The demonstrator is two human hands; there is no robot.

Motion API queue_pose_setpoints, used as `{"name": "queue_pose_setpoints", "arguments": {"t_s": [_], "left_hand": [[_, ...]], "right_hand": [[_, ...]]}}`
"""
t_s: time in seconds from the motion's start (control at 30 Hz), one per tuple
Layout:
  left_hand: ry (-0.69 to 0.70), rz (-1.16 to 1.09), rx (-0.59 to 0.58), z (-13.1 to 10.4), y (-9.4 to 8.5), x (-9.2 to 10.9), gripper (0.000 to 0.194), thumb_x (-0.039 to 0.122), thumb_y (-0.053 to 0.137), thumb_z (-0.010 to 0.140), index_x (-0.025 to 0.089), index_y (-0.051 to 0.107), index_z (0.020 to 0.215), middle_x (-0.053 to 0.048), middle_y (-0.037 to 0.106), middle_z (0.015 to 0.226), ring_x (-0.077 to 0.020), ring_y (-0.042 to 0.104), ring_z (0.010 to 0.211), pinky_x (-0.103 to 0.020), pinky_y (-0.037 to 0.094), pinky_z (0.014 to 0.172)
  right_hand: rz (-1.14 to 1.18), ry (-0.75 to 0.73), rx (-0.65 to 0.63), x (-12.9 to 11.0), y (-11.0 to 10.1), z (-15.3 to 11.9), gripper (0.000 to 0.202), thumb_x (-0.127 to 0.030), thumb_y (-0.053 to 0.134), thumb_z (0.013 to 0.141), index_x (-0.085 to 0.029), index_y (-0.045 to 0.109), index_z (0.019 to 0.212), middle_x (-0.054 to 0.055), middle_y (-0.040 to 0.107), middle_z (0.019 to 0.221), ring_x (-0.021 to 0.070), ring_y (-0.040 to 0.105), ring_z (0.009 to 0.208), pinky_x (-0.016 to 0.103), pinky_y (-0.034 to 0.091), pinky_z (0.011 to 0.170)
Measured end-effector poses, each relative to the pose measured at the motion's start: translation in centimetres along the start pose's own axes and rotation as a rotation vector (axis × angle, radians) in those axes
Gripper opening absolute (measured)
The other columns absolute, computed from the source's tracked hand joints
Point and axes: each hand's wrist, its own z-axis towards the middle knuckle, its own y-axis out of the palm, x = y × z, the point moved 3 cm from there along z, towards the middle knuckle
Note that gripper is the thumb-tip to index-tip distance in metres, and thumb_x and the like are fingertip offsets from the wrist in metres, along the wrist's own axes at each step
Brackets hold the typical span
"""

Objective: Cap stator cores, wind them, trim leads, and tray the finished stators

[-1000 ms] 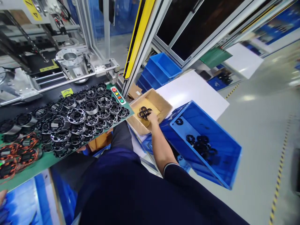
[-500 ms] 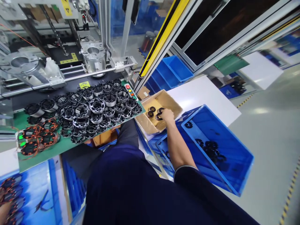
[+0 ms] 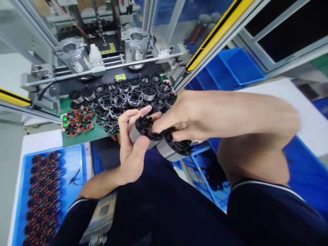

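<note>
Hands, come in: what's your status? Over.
Left hand gripping one black-topped ring. Right hand, fingers in it and a second ring. Right hand partly covers both.

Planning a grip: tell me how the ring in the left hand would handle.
The black-rimmed ring in the left hand is probably stiff and heavy for its size, given its metal-looking wall. It would likely roll if laid on its round side. The black teeth on its rim might chip if knocked.

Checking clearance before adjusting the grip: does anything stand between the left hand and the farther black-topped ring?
Yes. The near ring, held by the left hand, sits between it and the far ring. Fingers of the right hand also reach onto both black tops.
</note>
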Motion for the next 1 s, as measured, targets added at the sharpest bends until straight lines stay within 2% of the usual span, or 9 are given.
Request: {"name": "queue_pose_setpoints", "arguments": {"t_s": [0.07,0.17,0.33,0.47,0.57,0.63,0.77,0.9,1.0], "left_hand": [[0.084,-0.101,0.114,0.5,0.2,0.4,0.036,0.060,0.084,0.120,0.041,0.070,0.147,-0.003,0.083,0.161,-0.0290,0.081,0.154,-0.053,0.062,0.139],[0.011,-0.186,0.197,1.1,-1.5,1.4,0.030,0.055,0.090,0.116,0.038,0.075,0.136,0.000,0.091,0.141,-0.0266,0.090,0.135,-0.046,0.074,0.122],[-0.045,-0.058,0.175,0.5,-4.1,1.4,0.054,0.068,0.104,0.099,0.031,0.077,0.126,-0.004,0.089,0.130,-0.0262,0.092,0.102,-0.040,0.078,0.092],[0.056,0.033,0.131,0.2,-3.0,1.0,0.080,0.075,0.106,0.095,0.038,0.072,0.158,-0.004,0.088,0.124,-0.0311,0.092,0.112,-0.045,0.077,0.104],[0.017,-0.006,0.211,0.7,-2.3,1.5,0.078,0.075,0.108,0.094,0.036,0.073,0.152,-0.003,0.088,0.122,-0.0322,0.093,0.120,-0.044,0.078,0.106],[-0.065,-0.063,0.230,1.0,-2.1,1.8,0.083,0.080,0.108,0.089,0.032,0.074,0.147,-0.004,0.089,0.119,-0.0323,0.094,0.112,-0.041,0.081,0.094],[-0.205,-0.143,0.162,1.1,-2.2,2.2,0.077,0.095,0.088,0.101,0.026,0.078,0.135,-0.009,0.090,0.112,-0.0359,0.095,0.100,-0.034,0.074,0.060],[-0.224,-0.163,0.130,1.0,-2.5,2.3,0.080,0.101,0.068,0.109,0.025,0.082,0.130,-0.014,0.090,0.118,-0.0411,0.095,0.111,-0.044,0.082,0.074],[-0.231,-0.163,0.130,1.2,-2.5,2.5,0.083,0.102,0.066,0.109,0.024,0.085,0.127,-0.015,0.091,0.118,-0.0415,0.095,0.107,-0.045,0.083,0.071]], "right_hand": [[-0.053,-0.040,-0.004,-0.8,-1.0,2.4,0.017,-0.022,0.095,0.111,-0.029,0.098,0.126,-0.012,0.091,0.104,0.0078,0.090,0.095,0.013,0.071,0.089],[-0.127,-0.067,0.043,-1.1,-2.8,4.5,0.050,-0.001,0.095,0.101,-0.028,0.094,0.143,-0.013,0.094,0.115,0.0042,0.092,0.097,0.005,0.065,0.085],[-0.128,-0.105,-0.025,-2.4,-5.0,7.5,0.026,-0.002,0.087,0.099,-0.015,0.095,0.119,-0.018,0.087,0.085,-0.0040,0.081,0.067,-0.004,0.046,0.067],[-0.101,-0.173,-0.048,-4.0,-5.5,10.2,0.032,0.005,0.090,0.089,-0.011,0.096,0.115,-0.018,0.087,0.083,-0.0049,0.080,0.065,-0.005,0.049,0.071],[-0.113,-0.228,-0.065,-4.3,-5.6,11.6,0.030,0.003,0.093,0.087,-0.009,0.097,0.115,-0.017,0.086,0.080,-0.0028,0.077,0.059,-0.003,0.049,0.063],[-0.110,-0.232,-0.096,-3.9,-5.8,12.0,0.021,0.001,0.090,0.091,-0.007,0.096,0.111,-0.014,0.086,0.080,0.0002,0.079,0.058,0.000,0.051,0.060],[0.027,-0.166,-0.100,-1.7,-6.4,11.7,0.028,-0.021,0.085,0.110,-0.010,0.092,0.135,-0.009,0.091,0.098,0.0031,0.085,0.068,0.007,0.058,0.069],[0.207,-0.127,0.029,0.5,-7.1,10.5,0.074,-0.072,0.088,0.101,-0.023,0.086,0.157,-0.006,0.091,0.117,0.0026,0.084,0.071,0.008,0.060,0.072],[0.224,-0.101,0.011,0.9,-6.7,9.9,0.088,-0.081,0.085,0.093,-0.025,0.084,0.161,-0.006,0.090,0.120,0.0049,0.086,0.075,0.011,0.063,0.076]]}}
